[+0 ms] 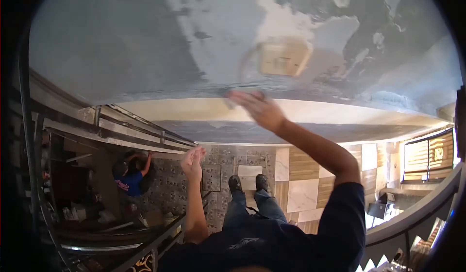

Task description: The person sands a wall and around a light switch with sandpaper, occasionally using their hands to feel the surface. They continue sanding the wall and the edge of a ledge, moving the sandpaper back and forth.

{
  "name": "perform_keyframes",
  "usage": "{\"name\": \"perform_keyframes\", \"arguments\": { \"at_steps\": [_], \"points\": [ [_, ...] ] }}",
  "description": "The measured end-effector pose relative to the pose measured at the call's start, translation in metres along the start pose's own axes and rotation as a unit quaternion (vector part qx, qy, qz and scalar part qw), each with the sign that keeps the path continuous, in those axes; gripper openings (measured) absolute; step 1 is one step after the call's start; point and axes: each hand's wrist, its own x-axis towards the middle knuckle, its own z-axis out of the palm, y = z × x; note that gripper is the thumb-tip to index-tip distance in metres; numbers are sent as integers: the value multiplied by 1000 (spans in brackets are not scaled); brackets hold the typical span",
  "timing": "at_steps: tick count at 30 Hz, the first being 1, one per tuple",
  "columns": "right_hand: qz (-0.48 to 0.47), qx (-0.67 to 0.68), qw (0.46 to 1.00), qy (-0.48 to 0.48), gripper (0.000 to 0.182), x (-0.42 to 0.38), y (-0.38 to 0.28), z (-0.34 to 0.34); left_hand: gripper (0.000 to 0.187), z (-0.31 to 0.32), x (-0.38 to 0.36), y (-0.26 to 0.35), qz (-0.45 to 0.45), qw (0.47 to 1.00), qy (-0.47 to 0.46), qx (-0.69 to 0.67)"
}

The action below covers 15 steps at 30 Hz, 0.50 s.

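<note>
My right hand (259, 111) reaches up to the lower part of a patchy grey wall (131, 44), its fingertips at a cracked line where the grey meets a cream band (184, 111). Its fingers are pressed together and blurred; a small greyish bit shows by the fingertips, too smeared to name. Above that hand is a cream switch or socket plate (283, 58) on the wall, amid pale patches. My left hand (193, 159) is raised at the left, palm turned inward, fingers loosely bent and apart, with nothing visible in it. It is beside a dark metal rail.
Far below at the left, a person in a blue shirt (130, 179) is by a cluttered area. Metal railings (131, 129) run along the left. My shoes (235, 182) are beside a pale slab (250, 170) over patterned floor. Checkered tiles (303, 194) and a bright window (427, 158) are at right.
</note>
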Motion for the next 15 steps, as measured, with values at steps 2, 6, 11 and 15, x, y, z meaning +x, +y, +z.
{"name": "perform_keyframes", "arguments": {
  "at_steps": [2, 6, 11, 15],
  "points": [
    [-9, -70, 997, -38, 68, -5, 10, 4, 34, 36, 8, -2, 3, 999, -42, -12],
    [95, 108, 982, 126, 54, -112, 58, 27, 30, 88, 2, 5, -14, 996, -83, -18],
    [216, -55, 967, 119, 22, -211, 86, 34, 27, 95, -4, 17, -26, 994, -108, -1],
    [369, 6, 921, 126, 45, -143, 33, 39, 24, 86, 2, 23, 46, 993, -105, 5]
  ]
}}
